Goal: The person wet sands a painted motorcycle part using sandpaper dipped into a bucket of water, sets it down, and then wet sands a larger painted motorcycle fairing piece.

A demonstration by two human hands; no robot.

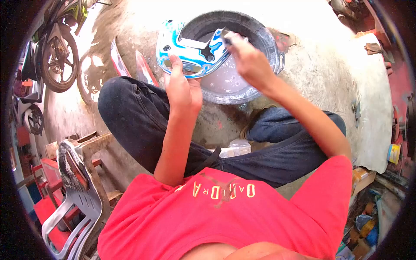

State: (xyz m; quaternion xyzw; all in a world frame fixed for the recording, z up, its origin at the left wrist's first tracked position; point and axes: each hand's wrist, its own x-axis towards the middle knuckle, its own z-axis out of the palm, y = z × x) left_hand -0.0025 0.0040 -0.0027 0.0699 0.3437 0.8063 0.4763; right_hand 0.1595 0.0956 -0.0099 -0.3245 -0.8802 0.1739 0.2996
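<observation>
A blue, white and silver panel (177, 48) with a curved outline is held over the left part of a round dark basin (260, 30). My left hand (184, 89) grips the panel's lower edge, thumb on top and fingers beneath. At the panel's upper right end, my right hand (245, 54) is closed round a small dark object (226, 38), somewhat blurred, which touches or nearly touches the panel. Greyish liquid (225, 82) shows inside the basin.
Two red and white pieces (119, 58) lie on the floor left of the basin. A motorcycle wheel (60, 58) stands at the upper left. A grey plastic chair (86, 203) is at the lower left. A pale board (372, 108) lies along the right side.
</observation>
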